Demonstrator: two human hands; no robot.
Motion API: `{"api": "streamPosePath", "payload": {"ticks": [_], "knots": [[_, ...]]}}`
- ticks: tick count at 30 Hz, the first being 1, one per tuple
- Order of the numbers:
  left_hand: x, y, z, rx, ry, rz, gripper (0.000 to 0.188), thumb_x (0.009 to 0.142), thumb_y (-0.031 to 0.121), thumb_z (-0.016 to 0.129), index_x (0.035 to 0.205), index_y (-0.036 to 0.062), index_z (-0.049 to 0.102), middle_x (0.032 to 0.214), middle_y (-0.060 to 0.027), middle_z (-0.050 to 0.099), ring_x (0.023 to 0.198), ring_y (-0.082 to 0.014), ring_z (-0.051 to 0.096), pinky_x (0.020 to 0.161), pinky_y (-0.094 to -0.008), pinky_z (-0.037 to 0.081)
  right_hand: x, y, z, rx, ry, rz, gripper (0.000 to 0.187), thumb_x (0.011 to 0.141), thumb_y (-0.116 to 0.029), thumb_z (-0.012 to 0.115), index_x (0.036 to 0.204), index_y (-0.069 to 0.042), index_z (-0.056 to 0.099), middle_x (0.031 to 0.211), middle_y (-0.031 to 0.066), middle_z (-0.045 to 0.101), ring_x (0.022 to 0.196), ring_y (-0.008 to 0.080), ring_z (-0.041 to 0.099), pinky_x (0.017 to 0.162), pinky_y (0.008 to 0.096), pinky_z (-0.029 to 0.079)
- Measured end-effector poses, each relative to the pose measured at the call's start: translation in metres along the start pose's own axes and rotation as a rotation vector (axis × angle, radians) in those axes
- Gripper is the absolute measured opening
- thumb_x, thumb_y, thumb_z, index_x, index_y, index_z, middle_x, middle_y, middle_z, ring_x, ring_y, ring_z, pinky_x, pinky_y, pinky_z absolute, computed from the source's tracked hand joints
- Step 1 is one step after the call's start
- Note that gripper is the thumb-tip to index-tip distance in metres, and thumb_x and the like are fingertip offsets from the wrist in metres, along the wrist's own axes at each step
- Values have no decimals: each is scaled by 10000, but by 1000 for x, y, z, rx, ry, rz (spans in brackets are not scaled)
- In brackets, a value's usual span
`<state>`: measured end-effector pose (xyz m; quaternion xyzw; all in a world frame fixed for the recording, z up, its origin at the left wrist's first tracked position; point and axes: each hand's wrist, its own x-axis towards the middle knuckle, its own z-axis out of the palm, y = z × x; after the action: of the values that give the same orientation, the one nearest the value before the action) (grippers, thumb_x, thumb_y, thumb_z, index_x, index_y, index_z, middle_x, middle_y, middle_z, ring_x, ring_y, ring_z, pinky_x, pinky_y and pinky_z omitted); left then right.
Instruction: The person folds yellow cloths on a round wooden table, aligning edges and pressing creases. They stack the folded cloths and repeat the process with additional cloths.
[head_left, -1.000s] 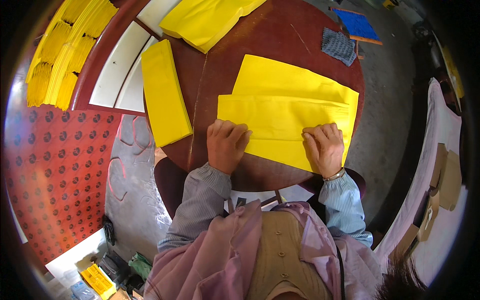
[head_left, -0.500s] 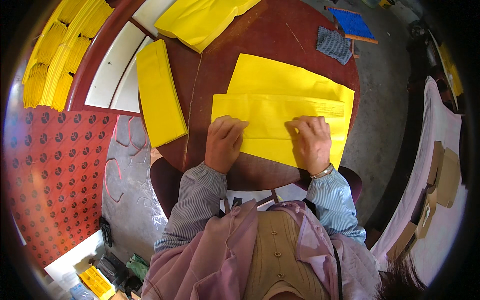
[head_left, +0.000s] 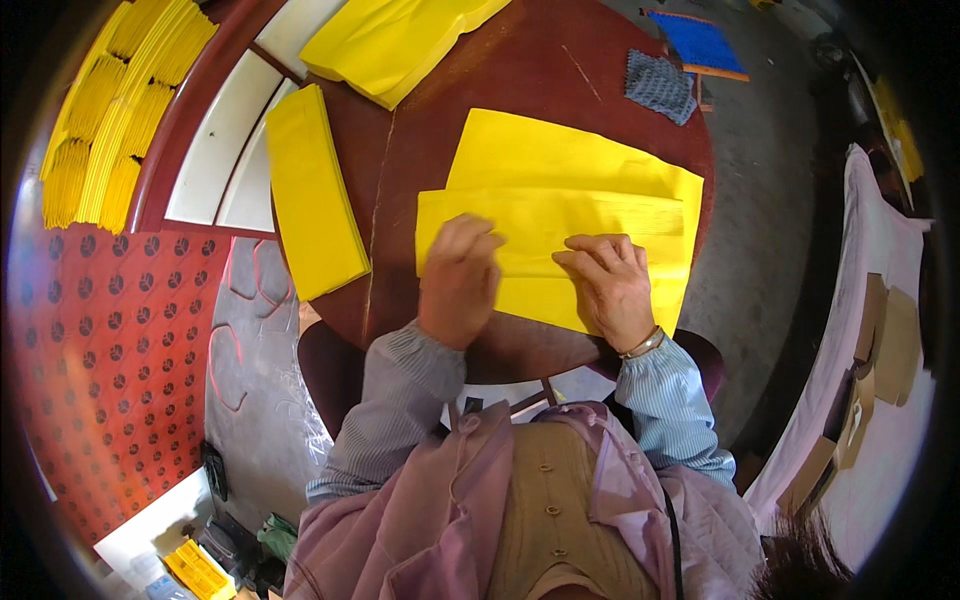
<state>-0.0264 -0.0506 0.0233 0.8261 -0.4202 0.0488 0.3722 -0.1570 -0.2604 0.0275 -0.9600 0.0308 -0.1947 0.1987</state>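
Note:
In front of me a large yellow sheet (head_left: 560, 140), paper or thin cloth, lies on the round table. A folded yellow band (head_left: 530, 215) runs across its near part. My right hand (head_left: 615, 285) bends over the right half of this band, its fingers and thumb drawn together at the yellow surface. Over the band's left end is my left hand (head_left: 460, 285), fingers curled and smeared by motion. Whether the left hand touches the band cannot be made out. To the left lies a long, narrow folded yellow stack (head_left: 318, 190).
The dark red round table (head_left: 540, 60) also bears a wide yellow pile (head_left: 395, 45) at its far left and a grey knitted cloth (head_left: 660, 87) at its far right. Beyond stands a blue-seated stool (head_left: 700, 45). Bundled yellow pieces (head_left: 115, 110) fill the upper left.
My left hand has risen away from me, up over the band's left end, and is blurred now. The fingers of my right hand have shifted slightly left along the band.

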Motion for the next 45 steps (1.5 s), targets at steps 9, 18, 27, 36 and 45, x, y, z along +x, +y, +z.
{"api": "streamPosePath", "payload": {"ticks": [9,18,27,36,45], "knots": [[24,2,58,204,-24,-14,753,946,255,786,1605,72,471,1649,-270,428,1565,-466,358,1249,-612,317,-12,7,-14,0,-15,63,258,873,-130,741,1125,-152,787,1156,45,725,1056,276,638,913,414,464],[25,11,55,393,-75,13,753,918,504,784,1578,220,555,1649,-326,398,1554,-518,353,1217,-706,293,-47,57,-43,-170,185,279,177,901,-130,754,1072,-90,774,1036,86,712,957,290,626,842,436,464],[21,8,58,462,-168,-13,758,984,564,655,1640,236,460,1719,-300,273,1613,-495,215,1253,-707,182,2,1,-1,-31,17,26,487,1005,-199,690,1474,-87,625,1523,146,614,1462,325,535,1241,510,375],[17,0,55,467,-170,-99,992,960,680,624,1675,60,328,1741,-283,240,1637,-457,165,1289,-659,118,-4,66,-4,-438,-250,336,762,1094,-586,455,1712,-180,272,1798,44,215,1661,204,177,1352,502,36],[7,-12,40,508,4,-129,1188,739,709,843,1577,-38,454,1633,-378,386,1556,-519,350,1231,-673,297,-9,82,-15,-324,-260,429,778,1077,-624,466,1711,-218,270,1802,49,191,1667,237,139,1351,525,-10]]}}
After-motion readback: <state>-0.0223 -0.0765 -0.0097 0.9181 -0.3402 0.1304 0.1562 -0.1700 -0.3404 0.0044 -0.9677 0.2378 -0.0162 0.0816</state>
